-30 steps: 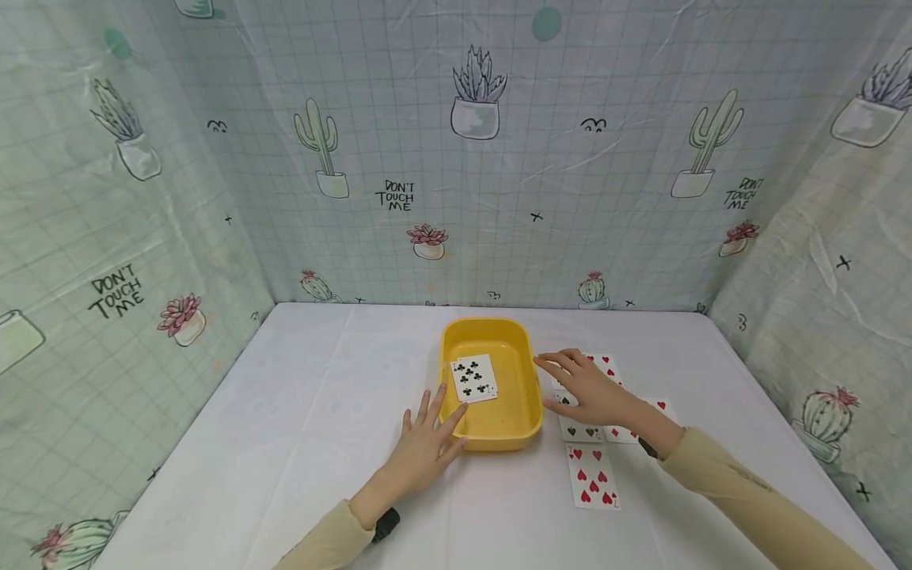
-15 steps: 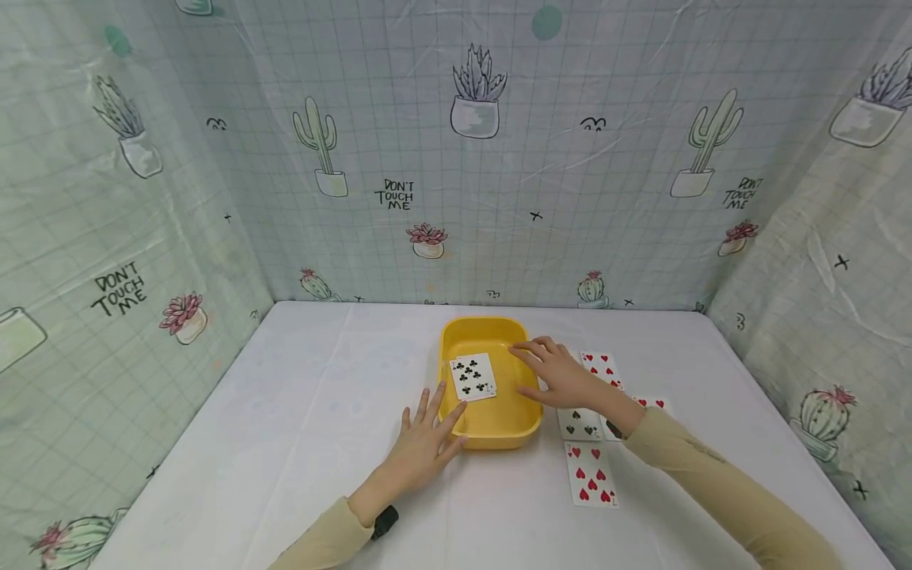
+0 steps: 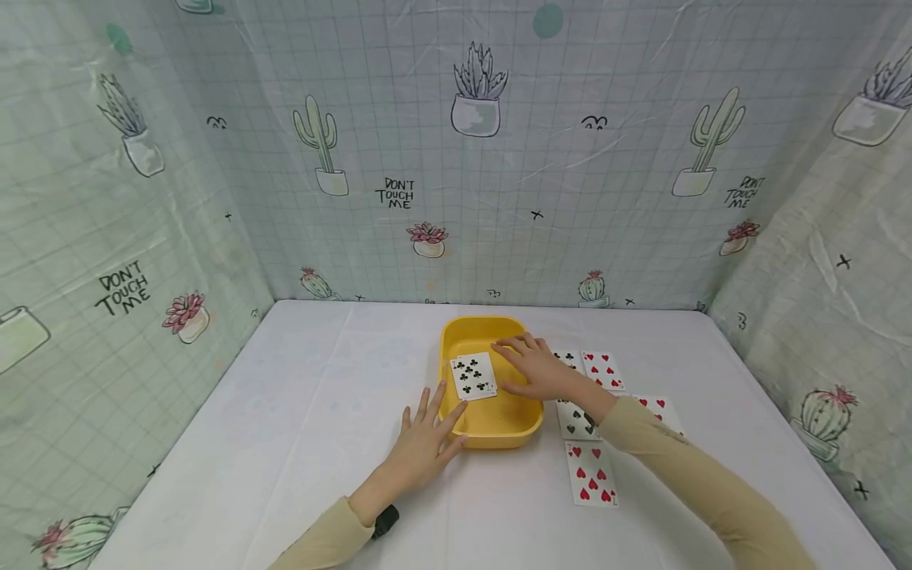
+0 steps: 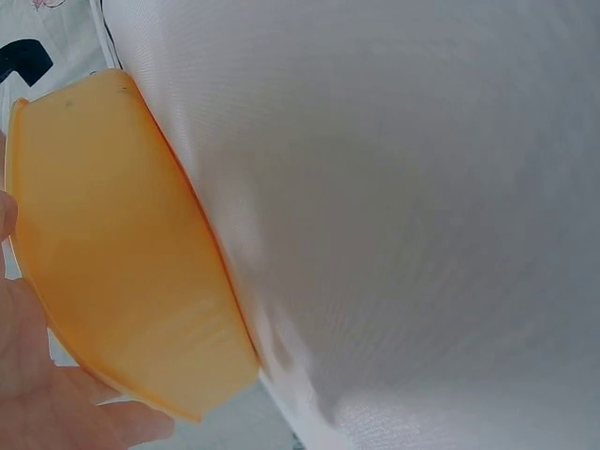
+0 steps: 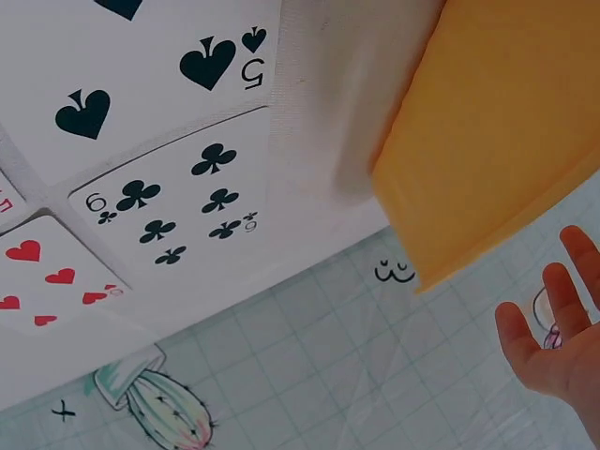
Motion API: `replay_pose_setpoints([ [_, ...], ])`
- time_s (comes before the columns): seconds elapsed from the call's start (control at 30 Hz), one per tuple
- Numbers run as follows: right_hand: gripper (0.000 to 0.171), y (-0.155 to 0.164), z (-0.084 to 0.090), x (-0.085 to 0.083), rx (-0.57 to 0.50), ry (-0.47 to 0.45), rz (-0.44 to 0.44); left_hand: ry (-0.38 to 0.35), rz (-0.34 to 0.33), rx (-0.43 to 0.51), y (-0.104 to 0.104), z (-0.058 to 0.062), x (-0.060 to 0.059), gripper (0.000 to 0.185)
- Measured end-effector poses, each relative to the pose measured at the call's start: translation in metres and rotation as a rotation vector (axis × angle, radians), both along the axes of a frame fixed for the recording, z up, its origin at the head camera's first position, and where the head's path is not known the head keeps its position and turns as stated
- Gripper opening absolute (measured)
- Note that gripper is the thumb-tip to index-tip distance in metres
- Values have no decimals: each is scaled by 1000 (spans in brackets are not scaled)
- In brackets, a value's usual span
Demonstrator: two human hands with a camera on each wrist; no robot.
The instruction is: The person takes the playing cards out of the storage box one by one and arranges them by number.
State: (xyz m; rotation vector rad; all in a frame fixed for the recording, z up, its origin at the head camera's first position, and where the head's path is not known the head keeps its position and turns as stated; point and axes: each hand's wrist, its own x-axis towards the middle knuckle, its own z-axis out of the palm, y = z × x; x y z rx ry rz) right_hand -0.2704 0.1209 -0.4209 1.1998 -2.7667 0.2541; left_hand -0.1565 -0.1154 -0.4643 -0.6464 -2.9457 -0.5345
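A yellow plastic tray (image 3: 492,439) stands on the white table with a seven of clubs (image 3: 473,376) face up inside, on top of at least one other card. My left hand (image 3: 419,453) rests at the tray's near left rim, its fingers spread; the left wrist view shows the fingers (image 4: 28,328) along the tray's rim (image 4: 131,244). Above the tray's right half hovers my right hand (image 3: 537,368), fingers loosely extended and apart from the cards. Nothing shows between those fingers in the right wrist view, where the tray's side (image 5: 506,131) lies beside them.
Right of the tray lie several face-up cards: a seven of hearts (image 3: 593,475), a five of spades (image 5: 141,84), a six of clubs (image 5: 178,202) and heart cards (image 3: 602,370). My right forearm (image 3: 684,459) covers part of them. A patterned cloth (image 3: 492,198) hangs behind the table.
My right hand has moved left, from beside the tray's right rim to over its inside. The left hand and the cards stay where they were.
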Motion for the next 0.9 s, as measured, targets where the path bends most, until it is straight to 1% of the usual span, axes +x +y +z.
replay_pose_setpoints([
  [0.1,63,-6,-2,-3,22,4,6,5,2,-6,0,0,0,55],
  [0.3,68,-17,-6,-8,68,-48,-9,9,0,-8,0,0,0,55],
  [0.5,72,-26,-17,-18,154,-68,-14,-11,0,-7,0,0,0,56],
  [0.63,72,-29,-23,-22,191,-101,-29,-16,0,-5,0,0,0,56],
  [0.9,71,-35,-28,-26,211,-141,-65,-13,0,-3,1,1,1,55],
])
